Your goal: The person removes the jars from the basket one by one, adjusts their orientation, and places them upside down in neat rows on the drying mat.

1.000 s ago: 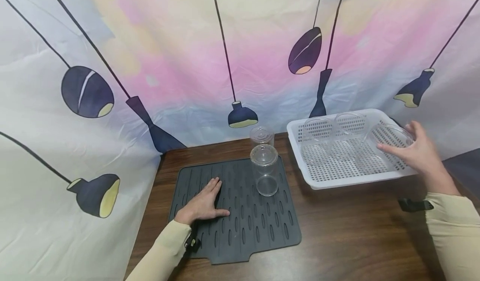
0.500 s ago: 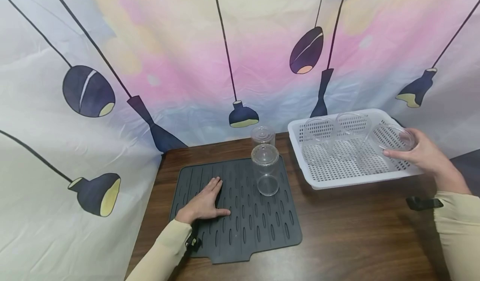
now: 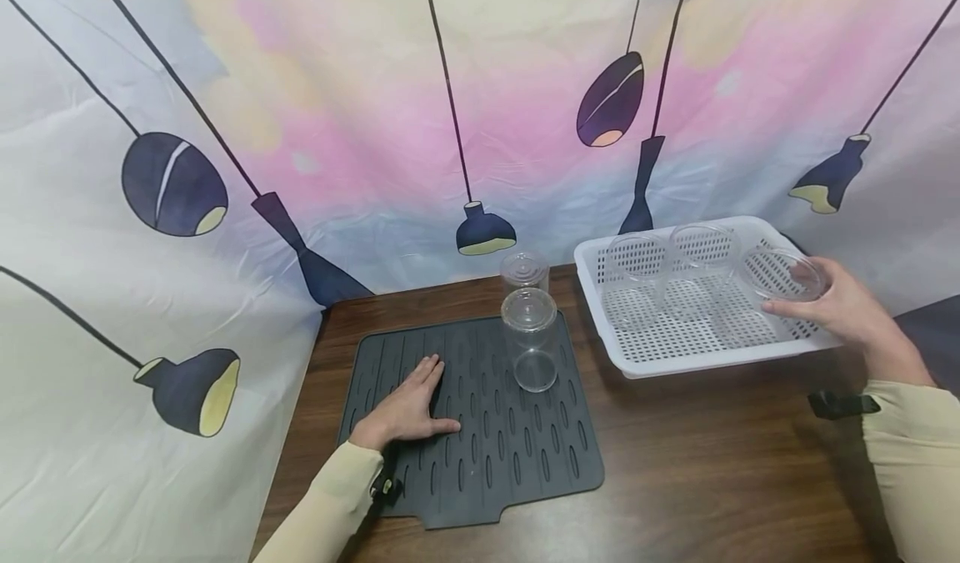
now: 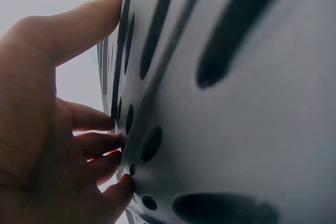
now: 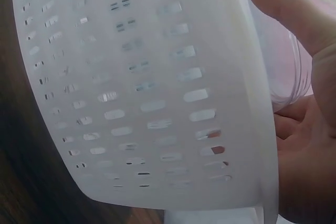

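My right hand (image 3: 851, 309) grips a clear cylindrical jar (image 3: 780, 275) near its top, at the right end of a white perforated basket (image 3: 626, 363). In the right wrist view, the jar (image 5: 286, 61) shows between thumb and fingers behind the basket wall (image 5: 152, 140). Two more clear jars stand in that basket, one at the left (image 3: 636, 284) and one at the middle (image 3: 703, 254). My left hand (image 3: 401, 413) rests with spread fingers on a dark grey slotted mat (image 3: 525, 463). In the left wrist view, its fingertips touch the mat (image 4: 252, 129).
Toward the mat's back right stands a clear jar (image 3: 532, 350), with another clear jar (image 3: 522, 269) behind it. Both mat and basket are on a brown wooden table (image 3: 697, 463). A curtain (image 3: 375, 129) printed with lamps hangs close behind the table.
My right hand has shifted slightly right and down with the jar, which now leans less inside the basket. The left hand has stayed where it was on the mat.
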Motion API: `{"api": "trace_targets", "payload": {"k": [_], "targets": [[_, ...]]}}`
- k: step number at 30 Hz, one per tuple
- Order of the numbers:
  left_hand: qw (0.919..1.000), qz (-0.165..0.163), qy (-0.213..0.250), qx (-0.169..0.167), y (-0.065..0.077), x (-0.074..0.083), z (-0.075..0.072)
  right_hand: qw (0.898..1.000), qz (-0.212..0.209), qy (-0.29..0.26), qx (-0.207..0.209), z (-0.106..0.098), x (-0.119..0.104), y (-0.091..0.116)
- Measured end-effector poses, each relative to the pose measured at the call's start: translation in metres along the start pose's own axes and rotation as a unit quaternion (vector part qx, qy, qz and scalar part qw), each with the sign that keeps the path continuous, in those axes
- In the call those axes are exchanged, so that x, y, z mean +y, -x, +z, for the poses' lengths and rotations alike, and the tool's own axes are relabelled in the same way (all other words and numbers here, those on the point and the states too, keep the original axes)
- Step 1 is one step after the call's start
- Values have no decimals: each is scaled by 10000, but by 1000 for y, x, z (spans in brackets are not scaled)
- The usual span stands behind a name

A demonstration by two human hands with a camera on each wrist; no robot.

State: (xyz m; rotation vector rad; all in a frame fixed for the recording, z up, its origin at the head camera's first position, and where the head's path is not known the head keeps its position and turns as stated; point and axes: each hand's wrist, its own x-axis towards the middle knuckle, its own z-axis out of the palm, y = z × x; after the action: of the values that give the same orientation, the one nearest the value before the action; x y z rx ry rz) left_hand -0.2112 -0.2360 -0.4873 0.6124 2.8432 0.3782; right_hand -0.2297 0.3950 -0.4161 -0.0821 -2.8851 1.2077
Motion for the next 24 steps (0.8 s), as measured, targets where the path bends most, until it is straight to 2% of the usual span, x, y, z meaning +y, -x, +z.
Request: {"api": "trace_targets", "payload": {"k": [6,12,20,24], "targets": [[10000,-36,7,-26,0,0,0,9998,-56,-31,177,2,1,0],[10000,-61,8,-16,0,2,-2,9971,-305,-288,637,3,2,1],[9999,-105,-26,-64,0,2,-2,9908,-155,-489,1251,4,-1,3],[9999,-114,0,-67,0,2,-2,9883,-27,-520,1430,1,-5,4]]}}
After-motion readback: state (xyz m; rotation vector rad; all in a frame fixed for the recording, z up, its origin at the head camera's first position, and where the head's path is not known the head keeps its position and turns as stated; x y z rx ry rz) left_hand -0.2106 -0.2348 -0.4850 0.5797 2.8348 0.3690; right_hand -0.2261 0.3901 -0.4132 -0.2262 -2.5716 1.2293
